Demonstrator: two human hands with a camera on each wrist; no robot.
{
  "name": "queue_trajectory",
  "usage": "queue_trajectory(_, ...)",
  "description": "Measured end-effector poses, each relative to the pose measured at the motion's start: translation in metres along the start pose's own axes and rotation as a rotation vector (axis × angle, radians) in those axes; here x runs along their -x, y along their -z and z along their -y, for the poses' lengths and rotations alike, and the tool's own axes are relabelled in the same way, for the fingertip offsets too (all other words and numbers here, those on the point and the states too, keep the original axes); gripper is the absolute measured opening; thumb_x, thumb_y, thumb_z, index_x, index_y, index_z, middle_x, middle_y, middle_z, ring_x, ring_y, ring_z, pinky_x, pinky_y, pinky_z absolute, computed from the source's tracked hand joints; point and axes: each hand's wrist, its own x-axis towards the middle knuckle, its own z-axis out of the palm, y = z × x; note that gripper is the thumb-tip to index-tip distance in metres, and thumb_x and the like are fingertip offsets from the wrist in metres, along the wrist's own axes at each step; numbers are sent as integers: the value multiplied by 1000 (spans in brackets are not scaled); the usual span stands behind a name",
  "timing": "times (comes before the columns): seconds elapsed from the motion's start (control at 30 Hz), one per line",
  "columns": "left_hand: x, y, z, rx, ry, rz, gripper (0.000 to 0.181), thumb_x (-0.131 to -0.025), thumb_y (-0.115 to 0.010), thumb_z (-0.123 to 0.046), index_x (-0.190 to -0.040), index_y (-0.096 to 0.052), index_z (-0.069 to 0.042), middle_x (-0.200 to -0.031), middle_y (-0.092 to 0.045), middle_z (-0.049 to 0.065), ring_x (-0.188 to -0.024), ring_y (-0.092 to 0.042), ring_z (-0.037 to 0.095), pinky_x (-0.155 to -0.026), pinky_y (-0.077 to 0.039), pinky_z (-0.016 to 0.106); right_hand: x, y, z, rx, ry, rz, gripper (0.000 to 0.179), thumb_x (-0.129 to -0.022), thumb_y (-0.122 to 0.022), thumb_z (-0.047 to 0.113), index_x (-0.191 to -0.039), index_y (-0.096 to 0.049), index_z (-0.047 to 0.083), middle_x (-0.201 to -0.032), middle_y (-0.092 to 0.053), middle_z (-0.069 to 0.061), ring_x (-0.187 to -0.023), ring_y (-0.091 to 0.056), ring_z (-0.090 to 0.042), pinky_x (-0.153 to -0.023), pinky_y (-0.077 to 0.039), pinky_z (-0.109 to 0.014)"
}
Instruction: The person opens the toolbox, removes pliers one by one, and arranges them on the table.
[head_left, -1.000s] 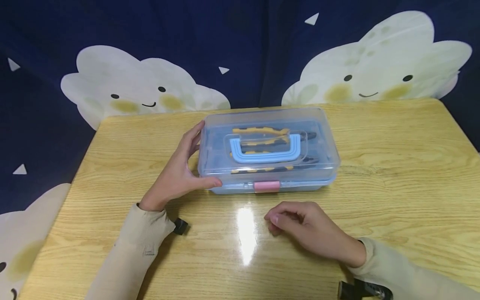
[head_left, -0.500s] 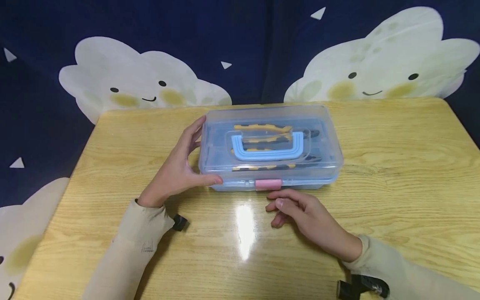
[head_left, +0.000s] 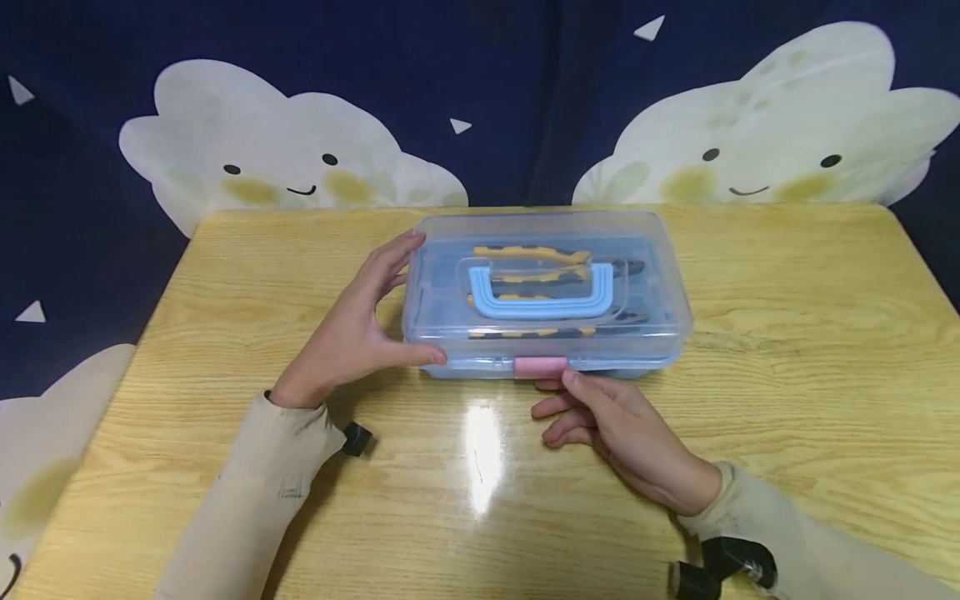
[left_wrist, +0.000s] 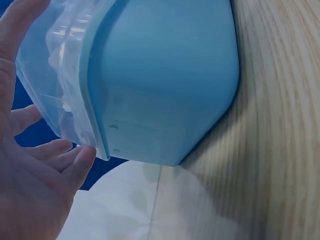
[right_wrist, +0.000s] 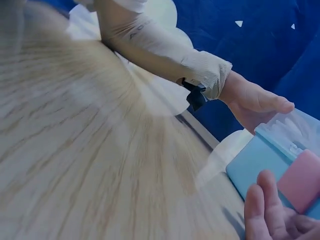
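Observation:
A plastic toolbox (head_left: 652,300) with a clear lid and a blue base sits closed at the table's far middle. Folded on the lid lies a blue handle (head_left: 543,310). Through the lid show pliers (head_left: 525,250) with yellow-and-black handles. My left hand (head_left: 348,337) holds the box's left end, thumb at the front corner, fingers toward the back corner. At the box's front is a pink latch (head_left: 538,367), also seen in the right wrist view as a pink latch (right_wrist: 302,181). My right hand (head_left: 630,433) has its thumb tip at the latch's lower right corner, fingers loosely bent below it.
The box stands on a wood-grain table (head_left: 810,333) with a bright reflection in front of it. Behind hangs a dark blue curtain (head_left: 510,83) printed with smiling clouds. Black camera mounts sit at both wrists, such as the right mount (head_left: 723,567).
My right hand has moved up to the box's front, its thumb now at the pink latch and its fingers less curled. The left hand stays on the box's left end.

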Motion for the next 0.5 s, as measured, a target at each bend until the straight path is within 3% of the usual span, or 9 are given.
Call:
queue_trajectory(0.23, 0, 0, -3, 5, 5, -3, 123, -64, -100, -11, -163, -30, -29, -169, -30, -9, -155, -36, 14, -127, -38, 40, -6, -2, 1, -208, -96, 70, 68, -105, -51, 55, -150, -50, 5, -107, -74, -5, -86, -73, -15, -85, -65, -31)
queue_trajectory(0.5, 0, 0, -3, -29, 4, -12, 119, -66, -99, -15, -162, -31, -30, -169, -29, -9, -154, -35, 16, -125, -41, 44, -9, -2, -2, -265, -73, 116, 71, -107, -47, 53, -143, -46, -8, -102, -74, -2, -86, -72, -12, -84, -64, -29)
